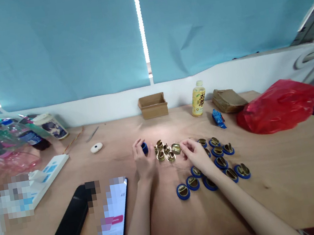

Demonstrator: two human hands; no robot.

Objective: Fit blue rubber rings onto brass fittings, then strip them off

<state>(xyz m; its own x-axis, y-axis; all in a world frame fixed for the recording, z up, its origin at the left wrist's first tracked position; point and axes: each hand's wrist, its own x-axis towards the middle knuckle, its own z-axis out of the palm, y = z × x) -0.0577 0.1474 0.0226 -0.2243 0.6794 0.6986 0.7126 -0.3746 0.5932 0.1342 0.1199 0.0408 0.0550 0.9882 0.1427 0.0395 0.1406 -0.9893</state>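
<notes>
Blue sheets (74,47) hung behind the wooden bench (289,184). My left hand (146,165) was wrapped around a blue piece (144,148), and my right hand (195,155) pinched a gold piece (176,148) beside the other gold pieces (160,156) on the bench.

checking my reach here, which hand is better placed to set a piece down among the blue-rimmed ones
Probably the right hand: it is right beside the blue-rimmed pieces and pinches a brass piece. The left hand holds a blue item farther off, across the loose brass pieces.
</notes>
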